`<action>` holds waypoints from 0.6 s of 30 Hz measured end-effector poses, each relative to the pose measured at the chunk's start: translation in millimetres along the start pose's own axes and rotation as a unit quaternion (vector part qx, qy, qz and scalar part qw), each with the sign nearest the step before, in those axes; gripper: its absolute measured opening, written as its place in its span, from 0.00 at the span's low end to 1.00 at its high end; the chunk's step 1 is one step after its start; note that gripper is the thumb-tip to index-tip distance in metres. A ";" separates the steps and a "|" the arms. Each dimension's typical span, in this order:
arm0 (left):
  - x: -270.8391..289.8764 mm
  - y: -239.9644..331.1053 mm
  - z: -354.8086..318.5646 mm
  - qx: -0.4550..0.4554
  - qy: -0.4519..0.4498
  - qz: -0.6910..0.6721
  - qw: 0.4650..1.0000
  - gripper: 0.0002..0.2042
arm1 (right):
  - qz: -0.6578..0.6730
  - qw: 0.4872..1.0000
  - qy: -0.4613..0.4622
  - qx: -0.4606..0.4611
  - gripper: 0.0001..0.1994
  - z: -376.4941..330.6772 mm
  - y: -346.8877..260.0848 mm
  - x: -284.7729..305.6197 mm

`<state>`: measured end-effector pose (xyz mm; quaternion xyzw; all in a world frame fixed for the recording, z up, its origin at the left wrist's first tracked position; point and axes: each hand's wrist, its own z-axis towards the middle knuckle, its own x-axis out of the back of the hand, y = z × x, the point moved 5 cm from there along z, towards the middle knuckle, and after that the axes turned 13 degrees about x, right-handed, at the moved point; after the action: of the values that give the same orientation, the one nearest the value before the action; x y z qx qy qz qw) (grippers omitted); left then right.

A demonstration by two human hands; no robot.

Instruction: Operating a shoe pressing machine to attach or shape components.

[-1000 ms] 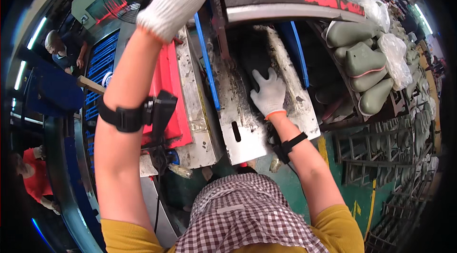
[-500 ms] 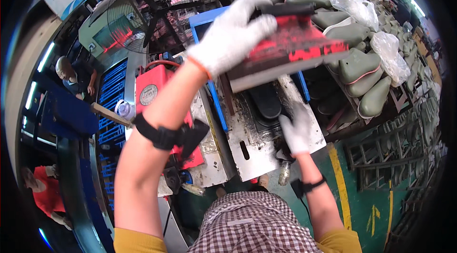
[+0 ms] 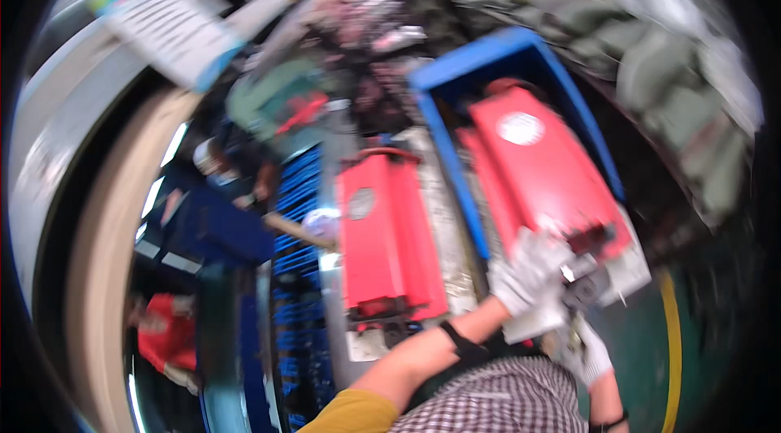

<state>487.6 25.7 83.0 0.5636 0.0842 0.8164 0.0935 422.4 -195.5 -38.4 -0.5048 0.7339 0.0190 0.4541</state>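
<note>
The red lid (image 3: 553, 164) of the right-hand machine, with a round white label, lies lowered inside a blue frame (image 3: 439, 132). My left hand (image 3: 525, 274), in a white glove, touches the lid's front edge beside a metal latch (image 3: 582, 282). Motion smears its fingers, so their grip does not show clearly. Below it, close to my apron, my gloved right hand (image 3: 592, 356) is closed around a short handle (image 3: 561, 345) at the machine's front. Whatever lies under the lid is hidden.
A second red-lidded machine (image 3: 390, 238) stands to the left, with blue racks (image 3: 301, 205) beyond it. Green shoe-shaped pieces (image 3: 663, 67) and clear plastic bags (image 3: 736, 83) are heaped at the far right. A person in red (image 3: 167, 331) is at the far left.
The raised red lid has come down over the dark sole-shaped piece. My left hand has moved from the lid's top to its front edge; my right hand has moved down to the handle. The view has turned.
</note>
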 end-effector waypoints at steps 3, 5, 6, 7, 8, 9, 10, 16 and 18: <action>-22.7 -7.3 -20.0 -0.032 0.133 -0.041 0.990 0.18 | -0.033 0.996 -0.075 0.039 0.19 -1.4 -12.9 0.3; -41.3 -11.8 -24.7 -0.032 0.136 -0.067 0.988 0.18 | -0.170 0.982 0.075 -0.016 0.11 -3.0 -20.7 22.2; -48.6 -12.7 -27.7 -0.034 0.128 -0.060 0.989 0.19 | -0.178 0.981 0.072 -0.032 0.11 -2.6 -28.9 22.9; -51.5 -13.9 -30.9 -0.041 0.153 -0.073 0.985 0.19 | -0.151 0.983 0.098 -0.031 0.14 -3.6 -35.9 24.9; -58.1 -15.4 -31.7 -0.024 0.130 -0.076 0.988 0.19 | -0.124 0.984 0.125 -0.026 0.18 -3.2 -44.1 26.1; -60.4 -15.3 -33.7 -0.029 0.141 -0.071 0.987 0.19 | -0.088 0.988 0.126 -0.020 0.24 -2.3 -55.8 24.7; -63.9 -14.9 -34.6 -0.032 0.134 -0.049 0.989 0.19 | -0.121 0.988 0.090 0.027 0.24 4.5 -73.1 20.2; -63.7 -17.5 -37.2 -0.049 0.146 -0.070 0.986 0.23 | -0.462 0.762 0.203 0.406 0.18 50.3 -118.7 10.4; -64.2 -18.0 -38.0 -0.056 0.149 -0.067 0.985 0.25 | -0.428 0.731 0.236 0.476 0.19 53.0 -117.2 14.5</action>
<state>475.4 26.1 7.3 0.4227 0.0892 0.8865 0.1660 544.4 -237.6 -29.0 -0.4719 0.4363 -0.6488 0.4074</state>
